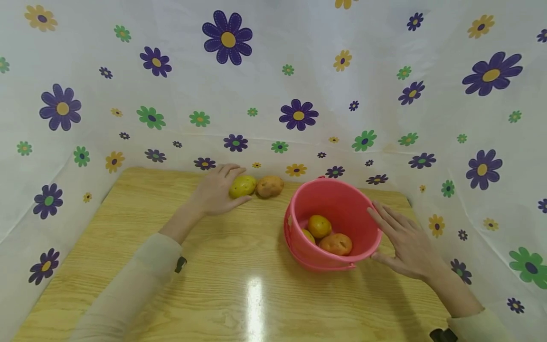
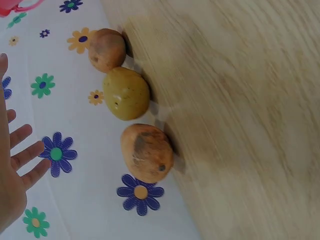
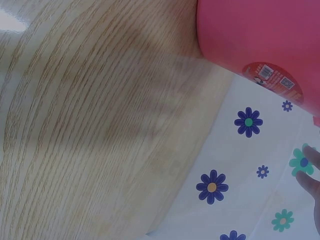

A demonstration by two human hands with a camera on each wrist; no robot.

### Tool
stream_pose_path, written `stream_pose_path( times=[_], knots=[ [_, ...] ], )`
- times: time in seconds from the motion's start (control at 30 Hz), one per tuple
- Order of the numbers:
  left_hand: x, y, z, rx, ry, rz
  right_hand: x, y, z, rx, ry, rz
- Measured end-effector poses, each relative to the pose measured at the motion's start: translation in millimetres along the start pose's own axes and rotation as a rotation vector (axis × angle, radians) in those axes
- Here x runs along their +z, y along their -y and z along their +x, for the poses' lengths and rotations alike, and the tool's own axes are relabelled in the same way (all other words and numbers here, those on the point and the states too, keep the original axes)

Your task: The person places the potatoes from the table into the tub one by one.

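My left hand (image 1: 218,191) hovers with spread fingers over the row of potatoes at the back of the table. A yellow-green potato (image 1: 242,186) shows beside its thumb, with a brown potato (image 1: 270,186) to the right. The left wrist view adds another brown potato (image 2: 147,153), hidden by the hand in the head view; the hand there looks apart from all three. My right hand (image 1: 406,242) is at the right rim of a pink bucket (image 1: 299,251), fingers extended; whether it touches is unclear. Inside the bucket lie a brown potato (image 1: 336,244) and two yellow, potato-like pieces (image 1: 319,226).
A wooden table (image 1: 205,285) lies under everything. White flower-patterned cloth (image 1: 256,85) rises behind it and along both sides. The bucket's handle (image 1: 287,235) hangs down its left side. A label (image 3: 272,80) is stuck on the bucket's outer wall.
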State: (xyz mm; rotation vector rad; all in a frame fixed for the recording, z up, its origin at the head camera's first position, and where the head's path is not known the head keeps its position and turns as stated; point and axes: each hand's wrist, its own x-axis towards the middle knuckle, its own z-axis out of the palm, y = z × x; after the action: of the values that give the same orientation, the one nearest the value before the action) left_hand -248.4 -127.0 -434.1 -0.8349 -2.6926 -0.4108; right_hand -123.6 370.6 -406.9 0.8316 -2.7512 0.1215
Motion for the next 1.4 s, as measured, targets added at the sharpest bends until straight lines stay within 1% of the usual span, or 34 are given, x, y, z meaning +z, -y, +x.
stream_pose_path(
  times=[0.07, 0.23, 0.43, 0.53, 0.8, 1.03, 1.23, 1.4],
  knots=[
    [2.9, 6.8, -1.2, -0.031, 0.019, 0.008, 0.1, 0.1, 0.1, 0.0, -0.001, 0.0],
    [10.2, 23.0, -5.0, -0.073, 0.053, 0.041, 0.7, -0.2, -0.2, 0.003, -0.002, 0.004],
    [18.0, 35.2, -8.9, -0.122, 0.086, 0.032, 1.3, -0.6, -0.7, 0.001, -0.009, 0.002],
    [22.6, 39.3, -10.6, -0.141, 0.091, 0.035, 1.3, -0.6, -0.9, 0.002, -0.009, 0.002],
    [36.2, 47.0, -13.7, -0.206, 0.076, 0.057, 2.0, -1.0, -1.1, 0.004, -0.007, 0.0],
    [47.8, 52.1, -13.2, -0.266, 0.117, 0.062, 1.4, -0.3, -1.8, 0.01, -0.007, 0.003],
    [57.3, 61.9, -12.6, -0.29, 0.136, 0.075, 0.2, -0.1, -2.9, 0.012, -0.006, 0.006],
    [62.1, 70.6, -14.4, -0.322, 0.161, 0.041, 0.2, -0.3, -2.3, 0.013, -0.005, 0.012]
  ],
)
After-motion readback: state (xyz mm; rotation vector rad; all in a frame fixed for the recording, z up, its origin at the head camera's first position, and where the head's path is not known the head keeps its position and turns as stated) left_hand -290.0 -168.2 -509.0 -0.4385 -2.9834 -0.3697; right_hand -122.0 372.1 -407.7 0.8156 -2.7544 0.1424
